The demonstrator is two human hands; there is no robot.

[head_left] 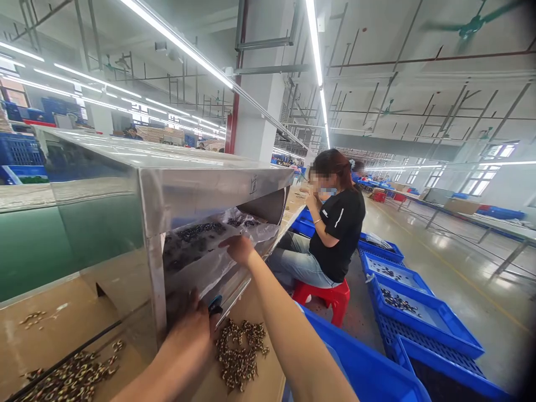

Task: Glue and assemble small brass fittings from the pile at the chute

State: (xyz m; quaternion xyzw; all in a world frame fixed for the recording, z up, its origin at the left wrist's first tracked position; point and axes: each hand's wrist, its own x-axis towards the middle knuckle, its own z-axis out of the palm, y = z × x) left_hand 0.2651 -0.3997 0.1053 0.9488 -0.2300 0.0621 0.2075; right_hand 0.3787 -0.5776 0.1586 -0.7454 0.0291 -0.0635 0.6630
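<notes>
A clear plastic sheet (pixel 221 273) lies inside the opening of a metal box (pixel 218 190), with many small dark pieces (pixel 195 231) on it. My right hand (pixel 239 249) reaches into the opening, fingers closed on the sheet near its right part. Lower down, at the left end of the opening, is my left hand (pixel 188 324), close to the sheet's near edge. Its fingers are blurred and partly in shadow, so their grip does not show. A dark blue band (pixel 215 305) sits by the left wrist.
Small curved brown-and-gold pieces (pixel 240 352) lie heaped below the opening; another heap (pixel 75 374) is at left. A co-worker (pixel 335 223) sits on a red stool (pixel 341 296) to the right. Blue trays (pixel 456 329) stand on the floor; a blue bin (pixel 360 352) is beside my right arm.
</notes>
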